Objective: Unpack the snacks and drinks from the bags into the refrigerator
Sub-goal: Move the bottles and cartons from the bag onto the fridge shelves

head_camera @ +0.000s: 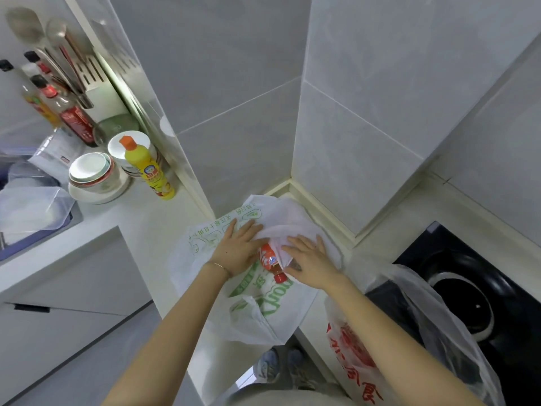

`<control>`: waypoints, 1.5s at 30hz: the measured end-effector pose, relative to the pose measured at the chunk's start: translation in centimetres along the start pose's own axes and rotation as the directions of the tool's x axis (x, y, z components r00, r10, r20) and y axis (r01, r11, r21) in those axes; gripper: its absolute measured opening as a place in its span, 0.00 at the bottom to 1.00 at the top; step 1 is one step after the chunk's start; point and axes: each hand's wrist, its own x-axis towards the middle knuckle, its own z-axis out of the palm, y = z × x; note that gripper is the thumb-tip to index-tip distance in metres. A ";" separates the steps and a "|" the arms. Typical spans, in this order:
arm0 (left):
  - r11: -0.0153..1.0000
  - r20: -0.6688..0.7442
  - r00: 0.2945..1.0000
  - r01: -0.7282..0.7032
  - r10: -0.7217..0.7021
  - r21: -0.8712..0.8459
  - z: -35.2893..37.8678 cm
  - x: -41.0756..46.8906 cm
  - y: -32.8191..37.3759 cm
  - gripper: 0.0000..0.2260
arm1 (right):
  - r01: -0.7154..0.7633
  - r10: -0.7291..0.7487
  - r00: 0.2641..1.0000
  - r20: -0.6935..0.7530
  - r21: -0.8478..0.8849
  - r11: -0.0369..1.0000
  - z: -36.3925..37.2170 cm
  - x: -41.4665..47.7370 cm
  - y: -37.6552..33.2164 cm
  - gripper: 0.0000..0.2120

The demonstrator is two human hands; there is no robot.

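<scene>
2 bags (pixel 275 312) (pixel 351 347), 1 drink bottle (pixel 270 260)

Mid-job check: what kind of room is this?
Likely a home kitchen: a gas stove burner on the right, stacked bowls and a yellow dish soap bottle on the white counter.

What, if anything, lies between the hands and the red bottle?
The white bag drapes over the far end of the red bottle, under the right hand; its near end lies bare beside the left hand.

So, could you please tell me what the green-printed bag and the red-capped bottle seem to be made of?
Bag: thin matte plastic film, probably; it crumples softly and is slightly see-through. Bottle: likely plastic, with a glossy printed label and hard red cap.
</scene>
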 end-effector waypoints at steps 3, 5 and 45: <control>1.000 0.060 0.998 0.011 -0.010 -0.018 0.4 1.1 -0.7 0.27 | -0.114 0.115 0.993 0.029 -0.033 0.993 -0.9 0.7 1.5 0.35; 1.000 0.097 0.995 0.012 -0.011 -0.004 0.5 1.8 -0.7 0.31 | -0.179 0.180 0.983 0.024 -0.027 0.983 -1.4 0.9 2.3 0.38; 0.442 0.045 0.914 0.238 -0.403 -0.865 0.4 0.0 2.5 0.29 | 0.114 0.177 0.930 -0.322 0.711 0.694 -5.2 0.5 -1.9 0.13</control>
